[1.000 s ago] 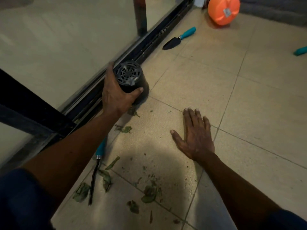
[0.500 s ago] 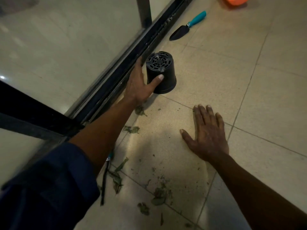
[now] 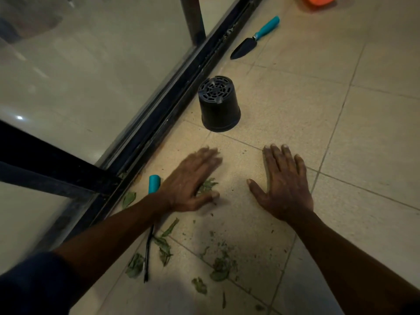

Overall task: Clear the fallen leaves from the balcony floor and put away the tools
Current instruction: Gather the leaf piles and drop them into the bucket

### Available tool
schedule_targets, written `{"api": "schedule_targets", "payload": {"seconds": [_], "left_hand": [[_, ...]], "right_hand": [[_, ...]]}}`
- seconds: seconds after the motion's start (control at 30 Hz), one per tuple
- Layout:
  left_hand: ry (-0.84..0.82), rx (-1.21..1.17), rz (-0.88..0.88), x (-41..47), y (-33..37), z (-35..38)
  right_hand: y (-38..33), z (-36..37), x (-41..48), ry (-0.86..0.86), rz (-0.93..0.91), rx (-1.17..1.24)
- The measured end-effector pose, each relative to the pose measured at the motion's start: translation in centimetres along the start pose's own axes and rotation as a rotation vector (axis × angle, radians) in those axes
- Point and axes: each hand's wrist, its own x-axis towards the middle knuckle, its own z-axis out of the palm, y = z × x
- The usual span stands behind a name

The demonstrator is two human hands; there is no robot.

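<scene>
Torn green leaves lie scattered on the beige tiled floor near me. My left hand is spread flat over a leaf, fingers straight and blurred. My right hand presses flat on the tile, fingers spread. A black plastic pot stands upside down just beyond both hands, free of them. A teal-handled tool with a thin dark shaft lies under my left forearm. A teal-handled trowel lies farther away by the door track.
A dark sliding-door track and glass pane run diagonally along the left. An orange object sits at the top edge.
My left hand let go of the black pot and drew back toward me onto the leaves. The pot now stands alone upside down. My right hand stayed flat.
</scene>
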Motion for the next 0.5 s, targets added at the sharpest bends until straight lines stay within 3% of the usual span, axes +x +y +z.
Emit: {"api": "schedule_targets", "payload": {"seconds": [0.1, 0.17, 0.23, 0.33, 0.37, 0.5], "left_hand": [[-0.036, 0.083, -0.265, 2.5, -1.2, -0.3], [-0.073, 0.087, -0.331, 3.3, -0.9, 0.5], [-0.129, 0.071, -0.199, 3.0, 0.9, 1.5], [-0.158, -0.07, 0.192, 1.2, 4.1, 2.5], [-0.132, -0.113, 0.251, 1.0, 4.7, 2.5], [-0.104, -0.053, 0.104, 4.5, 4.0, 1.0]], "right_hand": [[0.0, 0.0, 0.0, 0.01, 0.005, 0.049], [0.0, 0.0, -0.1, 0.047, 0.034, 0.075], [0.0, 0.0, -0.3, 0.105, 0.073, 0.073], [-0.2, 0.2, -0.2, 0.154, 0.103, 0.061], [-0.2, 0.3, -0.2, 0.162, 0.109, 0.055], [-0.1, 0.3, -0.4, 0.228, 0.226, 0.092]]}}
